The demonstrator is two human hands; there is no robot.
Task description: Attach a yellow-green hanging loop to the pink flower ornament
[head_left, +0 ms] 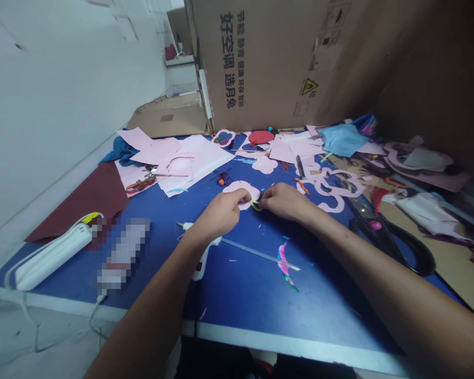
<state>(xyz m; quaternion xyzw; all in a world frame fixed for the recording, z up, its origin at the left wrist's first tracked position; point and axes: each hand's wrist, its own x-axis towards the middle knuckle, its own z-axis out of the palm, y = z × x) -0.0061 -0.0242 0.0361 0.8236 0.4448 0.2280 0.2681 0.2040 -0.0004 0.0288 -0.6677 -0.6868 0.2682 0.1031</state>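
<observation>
A pale pink flower-shaped cutout (pixel 237 187) lies on the blue tabletop under my left hand (pixel 224 211). The fingers of that hand are closed and press on the cutout's near edge. A narrow yellow-green strip (pixel 255 205) runs from those fingertips across the short gap to my right hand (pixel 282 201), which pinches its other end. Part of the strip is hidden by the fingers. Beneath my left wrist rests a white glue gun (pixel 200 263), partly covered by the forearm. From its rear a clear glue stick (pixel 256 250) sticks out to the right.
Black-handled scissors (pixel 398 242) lie at the right. Pink sheets (pixel 197 152) and ring-like offcuts (pixel 339 184) spread across the back. A white power strip (pixel 55 258) sits front left. A colourful scrap (pixel 284 263) lies near the front. A large cardboard box (pixel 272 63) stands behind.
</observation>
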